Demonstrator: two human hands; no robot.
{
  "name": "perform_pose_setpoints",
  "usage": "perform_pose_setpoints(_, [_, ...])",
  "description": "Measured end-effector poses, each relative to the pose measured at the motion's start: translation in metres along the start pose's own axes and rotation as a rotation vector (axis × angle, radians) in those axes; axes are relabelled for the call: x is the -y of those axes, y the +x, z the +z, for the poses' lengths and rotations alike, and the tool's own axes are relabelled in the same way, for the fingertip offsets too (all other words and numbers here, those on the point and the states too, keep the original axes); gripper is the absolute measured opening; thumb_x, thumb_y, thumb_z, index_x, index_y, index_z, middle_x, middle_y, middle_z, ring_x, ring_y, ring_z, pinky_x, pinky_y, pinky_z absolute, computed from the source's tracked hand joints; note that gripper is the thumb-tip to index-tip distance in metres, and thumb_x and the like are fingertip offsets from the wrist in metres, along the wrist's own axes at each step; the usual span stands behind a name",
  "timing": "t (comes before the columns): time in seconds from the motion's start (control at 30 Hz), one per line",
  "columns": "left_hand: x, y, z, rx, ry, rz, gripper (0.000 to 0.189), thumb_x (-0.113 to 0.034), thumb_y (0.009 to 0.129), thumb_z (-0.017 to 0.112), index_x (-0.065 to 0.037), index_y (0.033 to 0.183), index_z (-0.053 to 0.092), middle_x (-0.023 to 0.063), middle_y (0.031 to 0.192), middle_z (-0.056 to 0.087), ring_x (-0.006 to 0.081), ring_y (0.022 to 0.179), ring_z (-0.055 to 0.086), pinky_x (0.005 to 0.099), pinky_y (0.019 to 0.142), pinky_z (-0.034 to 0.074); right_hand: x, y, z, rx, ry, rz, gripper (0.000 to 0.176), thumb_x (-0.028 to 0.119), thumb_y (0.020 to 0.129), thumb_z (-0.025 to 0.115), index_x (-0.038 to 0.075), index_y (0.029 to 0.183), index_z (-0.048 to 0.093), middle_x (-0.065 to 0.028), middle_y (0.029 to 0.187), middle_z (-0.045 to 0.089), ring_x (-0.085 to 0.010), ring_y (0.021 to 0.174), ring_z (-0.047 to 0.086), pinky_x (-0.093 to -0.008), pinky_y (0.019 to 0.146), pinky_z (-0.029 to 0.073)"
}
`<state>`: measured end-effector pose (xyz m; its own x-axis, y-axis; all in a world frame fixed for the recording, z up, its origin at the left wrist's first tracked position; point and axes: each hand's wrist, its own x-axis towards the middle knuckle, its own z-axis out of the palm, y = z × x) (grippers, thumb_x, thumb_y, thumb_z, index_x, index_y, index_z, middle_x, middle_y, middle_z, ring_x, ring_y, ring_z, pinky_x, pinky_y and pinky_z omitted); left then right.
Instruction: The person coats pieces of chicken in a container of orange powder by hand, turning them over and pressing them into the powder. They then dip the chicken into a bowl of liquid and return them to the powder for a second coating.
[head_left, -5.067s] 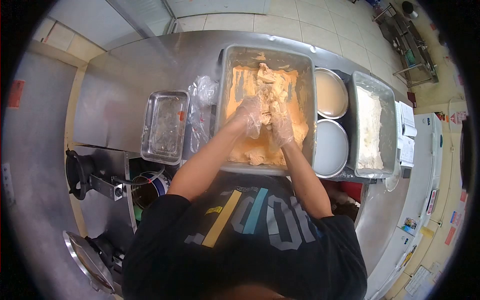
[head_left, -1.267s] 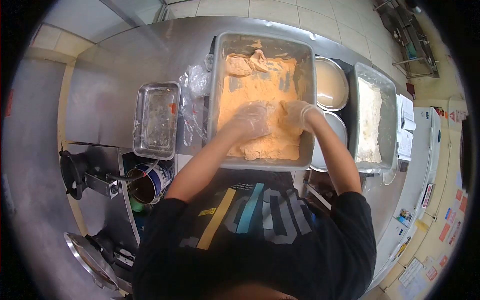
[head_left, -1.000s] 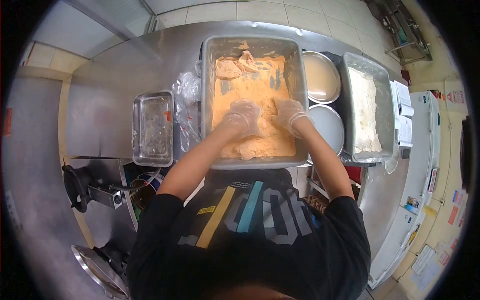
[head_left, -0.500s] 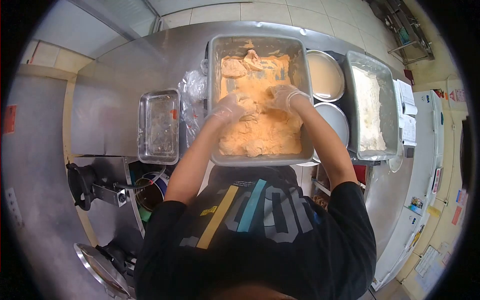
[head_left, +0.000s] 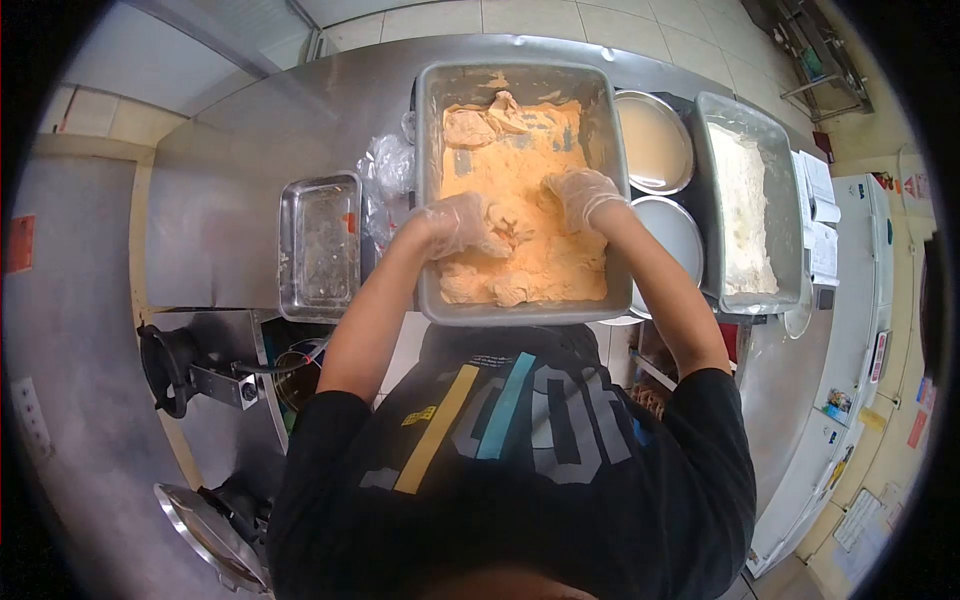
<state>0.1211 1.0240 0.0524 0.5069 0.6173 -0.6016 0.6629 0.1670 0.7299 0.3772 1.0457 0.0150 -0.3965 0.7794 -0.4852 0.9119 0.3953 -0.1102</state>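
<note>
A deep grey tub holds orange breading flour with coated pieces lying in it that look like chicken. My left hand, in a clear plastic glove, is at the tub's left side. Its fingers are apart beside a ragged floured piece, touching or nearly touching it. Over the right part of the flour is my right hand, also gloved; its fingers are loosely bent, with tips against the flour and nothing visible in them. Pale pieces lie at the far end, and more coated pieces along the near end.
Right of the tub are a round pan of tan liquid, another round pan and a grey tub of white flour. A metal tray and crumpled plastic bag lie left. A burner stands at lower left.
My hands have drawn apart, the left shifting left and slightly down. The floured piece between them now shows more clearly. The view has shifted slightly.
</note>
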Motion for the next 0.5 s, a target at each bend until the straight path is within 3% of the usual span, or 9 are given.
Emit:
perform_pose_setpoints(0.07, [-0.005, -0.003, -0.002, 0.016, 0.007, 0.001, 0.062, -0.025, 0.075, 0.093, 0.003, 0.125, 0.069, 0.0117, 0.111, 0.077, 0.0174, 0.096, 0.068, 0.0328, 0.086, 0.056, 0.002, -0.002, 0.012, -0.065, 0.081, -0.002, 0.036, 0.012, 0.083, 0.073, 0.008, 0.117, 0.064, -0.02, 0.112, 0.074, -0.0396, 0.11, 0.071, -0.0486, 0.09, 0.057])
perform_pose_setpoints(0.17, [0.02, 0.03, 0.0, -0.128, 0.007, -0.064, 0.056, -0.022, 0.077, 0.092, 0.003, 0.122, 0.071, 0.0128, 0.107, 0.077, 0.0187, 0.096, 0.069, 0.0344, 0.086, 0.056, 0.009, -0.003, 0.008, -0.076, 0.141, 0.02, 0.034, 0.01, 0.083, 0.072, 0.008, 0.117, 0.064, -0.0194, 0.112, 0.074, -0.04, 0.11, 0.071, -0.0485, 0.09, 0.057])
perform_pose_setpoints(0.27, [0.004, 0.016, 0.015, -0.29, 0.003, -0.006, 0.048, -0.031, 0.084, 0.086, 0.003, 0.116, 0.074, 0.0143, 0.099, 0.077, 0.0236, 0.093, 0.072, 0.0388, 0.084, 0.055, 0.01, -0.011, 0.001, -0.046, 0.135, 0.002, 0.033, 0.008, 0.084, 0.07, 0.009, 0.117, 0.064, -0.0193, 0.112, 0.074, -0.0399, 0.109, 0.071, -0.0483, 0.09, 0.057])
perform_pose_setpoints(0.37, [-0.004, 0.039, 0.014, -0.236, -0.023, -0.127, 0.055, -0.047, 0.087, 0.079, 0.004, 0.108, 0.076, 0.0204, 0.094, 0.077, 0.031, 0.089, 0.074, 0.0442, 0.082, 0.055, 0.007, -0.004, 0.004, -0.086, 0.061, -0.097, 0.033, 0.009, 0.086, 0.07, 0.009, 0.119, 0.065, -0.0194, 0.112, 0.074, -0.0393, 0.109, 0.072, -0.0481, 0.091, 0.057])
perform_pose_setpoints(0.47, [-0.012, 0.053, 0.02, -0.181, 0.427, -0.059, 0.062, -0.056, 0.089, 0.073, 0.005, 0.103, 0.076, 0.0263, 0.094, 0.075, 0.035, 0.088, 0.073, 0.0454, 0.082, 0.054, 0.009, -0.005, 0.015, -0.128, -0.027, -0.15, 0.033, 0.009, 0.086, 0.069, 0.01, 0.119, 0.066, -0.0196, 0.111, 0.074, -0.0383, 0.108, 0.072, -0.048, 0.091, 0.057])
perform_pose_setpoints(0.5, [-0.019, 0.05, 0.022, -0.125, 0.468, -0.074, 0.061, -0.055, 0.091, 0.07, 0.003, 0.106, 0.076, 0.0269, 0.102, 0.074, 0.0375, 0.094, 0.072, 0.0455, 0.086, 0.054, 0.01, -0.006, 0.018, -0.139, -0.054, -0.157, 0.033, 0.009, 0.087, 0.069, 0.01, 0.119, 0.066, -0.0197, 0.111, 0.075, -0.0379, 0.108, 0.072, -0.0479, 0.091, 0.057])
